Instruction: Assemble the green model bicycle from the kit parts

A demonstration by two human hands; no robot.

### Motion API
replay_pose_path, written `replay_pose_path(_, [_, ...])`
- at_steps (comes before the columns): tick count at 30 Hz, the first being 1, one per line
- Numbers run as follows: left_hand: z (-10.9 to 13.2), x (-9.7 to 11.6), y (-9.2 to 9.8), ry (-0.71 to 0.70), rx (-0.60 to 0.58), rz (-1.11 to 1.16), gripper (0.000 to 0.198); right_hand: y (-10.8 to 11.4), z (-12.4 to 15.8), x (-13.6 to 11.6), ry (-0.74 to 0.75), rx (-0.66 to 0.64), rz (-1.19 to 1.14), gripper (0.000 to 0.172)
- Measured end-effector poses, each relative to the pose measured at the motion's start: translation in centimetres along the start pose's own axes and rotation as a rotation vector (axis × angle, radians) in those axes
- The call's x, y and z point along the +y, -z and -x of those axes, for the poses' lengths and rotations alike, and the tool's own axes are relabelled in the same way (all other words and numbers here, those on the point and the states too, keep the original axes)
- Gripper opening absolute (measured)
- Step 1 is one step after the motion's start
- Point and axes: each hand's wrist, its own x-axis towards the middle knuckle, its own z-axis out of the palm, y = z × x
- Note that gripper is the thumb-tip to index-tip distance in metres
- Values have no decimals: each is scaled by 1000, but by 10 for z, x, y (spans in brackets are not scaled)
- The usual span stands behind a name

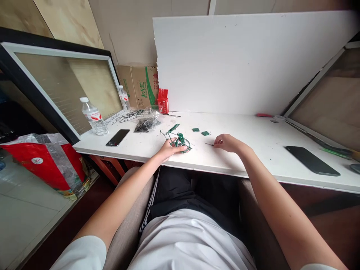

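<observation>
My left hand (168,149) is closed round a small green model bicycle (177,139) that rests on the white table (253,150). The bicycle's handlebar end points up and left. My right hand (227,143) lies on the table to the right of it, fingers pinched on a thin dark pin-like tool (209,144) whose tip points left. Two small green parts (200,131) lie just behind, between the hands.
A black phone (117,137), a water bottle (94,116) and plastic bags of dark parts (146,123) sit at the left. A red box (163,100) and cardboard carton (140,86) stand at the back. Another phone (312,160) lies at the right. A white board (247,60) backs the table.
</observation>
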Motion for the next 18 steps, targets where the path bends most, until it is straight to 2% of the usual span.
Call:
replay_pose_path(4, [3,3,1,40,-41,-13,61,2,7,-10,15,21,-8,14])
replay_pose_path(7, [5,5,0,51,-82,-14,59,3,13,-18,89,27,-87,20])
replay_pose_path(9, [6,6,-1,60,-85,-30,60,3,16,-25,210,-3,-301,29])
replay_pose_path(12, [6,7,-1,72,-89,-58,60,-6,16,-40,364,-22,-793,42])
replay_pose_path(15, [5,6,-1,79,-98,-43,59,-23,12,-59,358,34,-1165,49])
replay_pose_path(18, [4,5,1,71,-110,-28,57,-42,11,-80,285,116,-1322,54])
